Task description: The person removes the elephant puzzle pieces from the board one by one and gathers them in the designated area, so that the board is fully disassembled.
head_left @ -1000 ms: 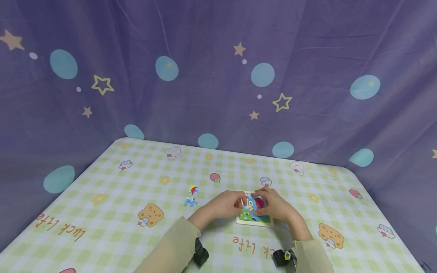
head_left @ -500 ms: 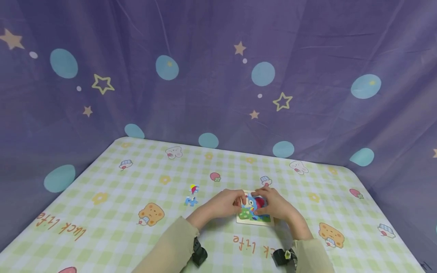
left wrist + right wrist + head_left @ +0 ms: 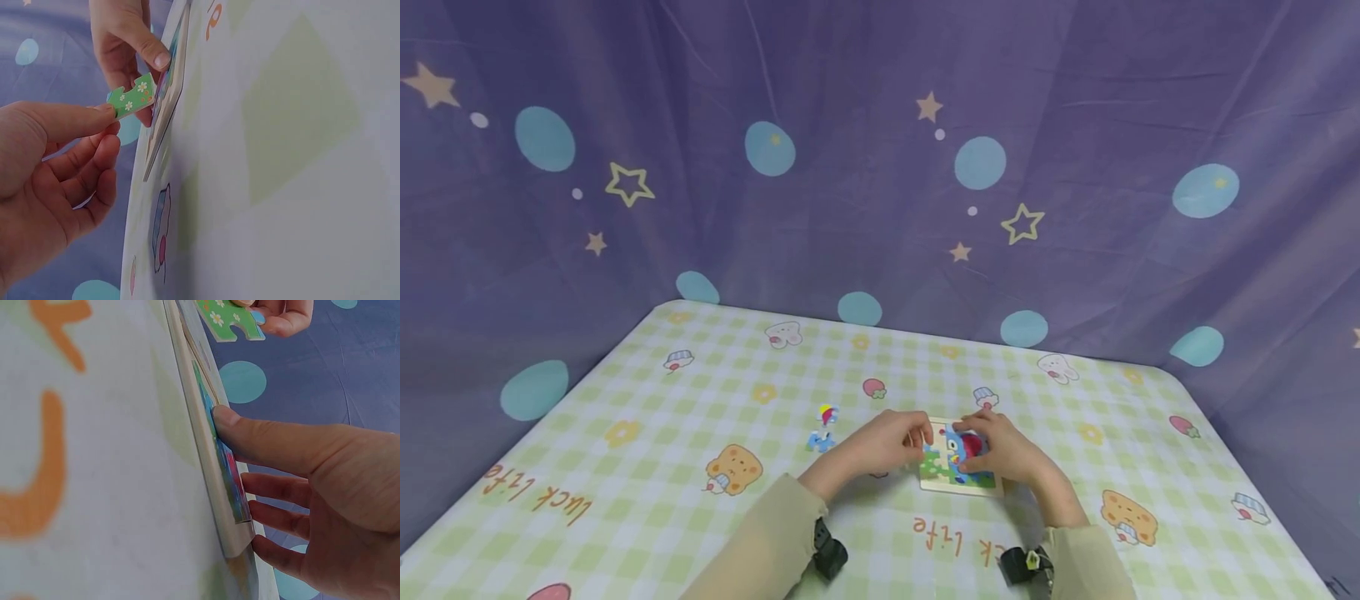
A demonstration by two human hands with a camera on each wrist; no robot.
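Note:
My left hand (image 3: 887,442) pinches a green jigsaw piece (image 3: 133,98) with white flowers between thumb and fingers, raised beside the wooden puzzle board (image 3: 961,492). Pieces in the board show a blue animal with red (image 3: 972,445) over green ground; pale bare base is visible on the board's left part. My right hand (image 3: 1006,450) holds the board at its right side. In the right wrist view, its thumb (image 3: 234,425) presses on the pieces while its other fingertips touch the far side. The left fingers partly hide the green piece in the head view.
Left of the board lie two loose jigsaw pieces, one with a red and yellow shape (image 3: 827,415) and one blue (image 3: 822,441). A green checked cloth (image 3: 670,433) covers the table, and a purple curtain (image 3: 880,217) hangs behind it.
My left hand has drawn a little to the left, uncovering more of the board's left part. My right hand stays in place on the board.

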